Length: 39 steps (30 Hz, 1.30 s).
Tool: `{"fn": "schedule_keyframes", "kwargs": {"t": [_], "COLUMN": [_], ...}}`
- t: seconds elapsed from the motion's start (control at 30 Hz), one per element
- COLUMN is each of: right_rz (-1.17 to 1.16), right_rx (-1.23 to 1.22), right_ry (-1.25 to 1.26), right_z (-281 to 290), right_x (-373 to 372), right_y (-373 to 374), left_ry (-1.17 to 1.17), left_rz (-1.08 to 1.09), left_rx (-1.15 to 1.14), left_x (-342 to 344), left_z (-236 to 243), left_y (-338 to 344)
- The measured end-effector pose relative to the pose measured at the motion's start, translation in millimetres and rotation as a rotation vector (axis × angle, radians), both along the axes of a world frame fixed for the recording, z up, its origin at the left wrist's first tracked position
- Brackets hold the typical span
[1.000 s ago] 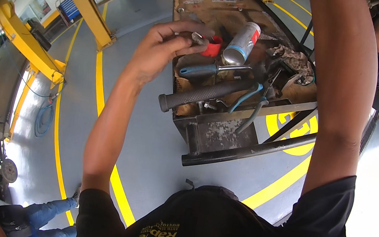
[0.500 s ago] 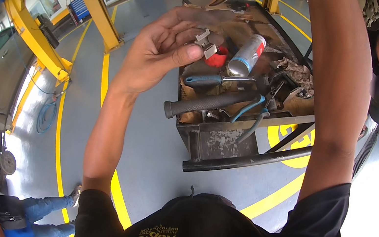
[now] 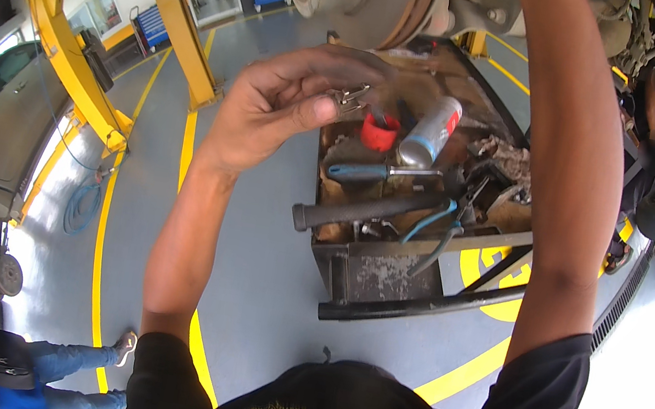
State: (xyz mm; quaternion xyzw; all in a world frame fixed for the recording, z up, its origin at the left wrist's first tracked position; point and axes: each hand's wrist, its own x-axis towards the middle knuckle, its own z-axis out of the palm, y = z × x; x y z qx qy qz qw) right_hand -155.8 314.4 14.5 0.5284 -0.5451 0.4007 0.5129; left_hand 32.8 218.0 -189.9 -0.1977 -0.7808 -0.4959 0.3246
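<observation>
Over the tabletop's (image 3: 451,74) left side: left hand (image 3: 299,110) pinching a small metal clip (image 3: 351,99) between thumb and fingers
Right hand: past the upper edge, its grip impossible to tell; the raised right arm (image 3: 566,157) shows
Red cup (image 3: 379,133): just beside a tilted spray can (image 3: 432,131)
Blue-handled tool (image 3: 358,173): between red cup and long black handle (image 3: 369,211)
Pliers (image 3: 451,209): at the near edge
Brake disc (image 3: 376,7): above the far end
</observation>
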Motion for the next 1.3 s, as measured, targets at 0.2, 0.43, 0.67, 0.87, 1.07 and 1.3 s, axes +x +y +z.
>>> {"fn": "schedule_keyframes", "kwargs": {"t": [0.2,0.43,0.67,0.87,1.07,1.3], "right_rz": [0.341,0.383,0.305,0.356,0.183,0.071], "right_rx": [-0.019,-0.055,-0.02,0.027,0.048,0.009], "right_ry": [-0.139,-0.315,-0.34,-0.281,-0.237,-0.236], "right_z": [-10,2,30,48,45,48], "right_x": [4,4,-7,-10,-7,-2], "right_y": [10,12,-6,-14,-21,-24], "left_ry": [0.332,0.393,0.397,0.563,0.629,0.598], "left_rz": [0.382,0.751,0.824,0.962,0.985,0.947], "left_rx": [0.089,-0.067,0.049,0.18,0.193,0.164], "left_x": [-1,-45,-77,-100,-110,-108], "left_z": [122,209,232,219,211,210], "left_y": [4,-30,-51,-34,-35,-41]}}
